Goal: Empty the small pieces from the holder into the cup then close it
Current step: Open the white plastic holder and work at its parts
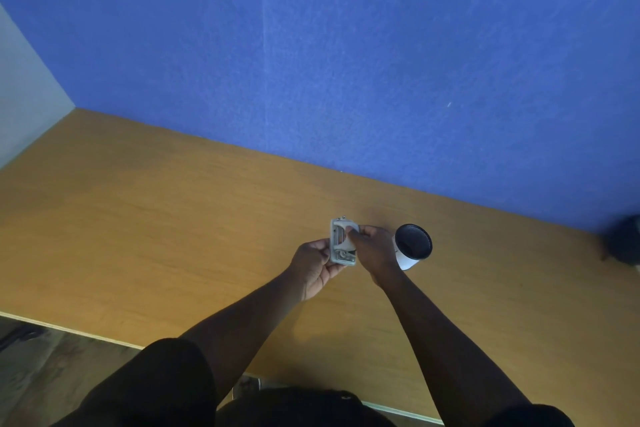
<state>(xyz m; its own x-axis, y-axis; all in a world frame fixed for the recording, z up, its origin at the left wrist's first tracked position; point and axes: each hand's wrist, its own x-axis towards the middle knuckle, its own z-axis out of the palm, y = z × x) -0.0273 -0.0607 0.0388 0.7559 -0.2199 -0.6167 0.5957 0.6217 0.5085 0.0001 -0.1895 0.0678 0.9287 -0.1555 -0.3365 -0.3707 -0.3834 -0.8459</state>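
Observation:
A small grey rectangular holder (341,241) is held above the wooden table (173,218), near its middle. My left hand (313,265) grips the holder's lower left side from underneath. My right hand (374,246) pinches its right edge, with the fingertips on its front face. The holder's contents are too small to make out. Just to the right of my right hand, a white paper cup (412,246) with a dark inside stands on the table, its mouth open and facing up.
A blue wall (381,62) rises right behind the table. A dark object (623,241) sits at the table's far right edge. The table's near edge (69,329) runs along the lower left, with floor below it.

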